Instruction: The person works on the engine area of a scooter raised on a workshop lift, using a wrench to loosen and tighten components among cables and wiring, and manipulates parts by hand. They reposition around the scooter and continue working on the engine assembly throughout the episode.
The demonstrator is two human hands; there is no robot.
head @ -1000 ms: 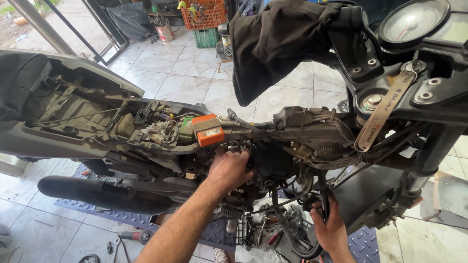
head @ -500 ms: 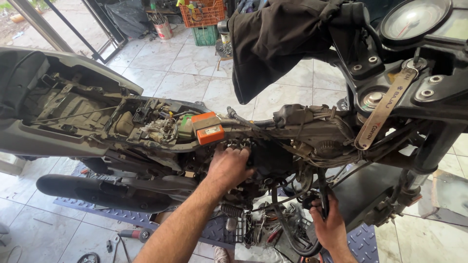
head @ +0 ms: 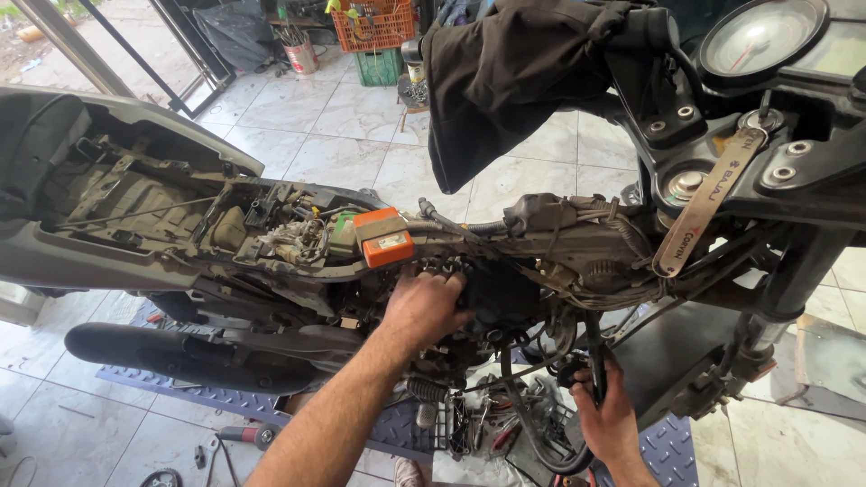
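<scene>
A stripped motorcycle [head: 559,239] fills the view, its seat and tank off and its frame and wiring bare. My left hand [head: 424,307] reaches into the engine area just below an orange box [head: 386,237], fingers curled on a dark part there. My right hand [head: 609,410] is lower right, closed around a black cable or hose [head: 595,356] that rises toward the frame. What the left fingers grip is hidden.
A black exhaust pipe [head: 180,356] runs low at left. Dark cloth [head: 514,81] hangs over the handlebar beside the round gauge [head: 758,36]. Loose tools [head: 492,428] lie on a blue mat [head: 379,428] below the engine. An orange crate [head: 374,22] stands at the back.
None of note: both hands stay where they were, and the view has shifted only slightly.
</scene>
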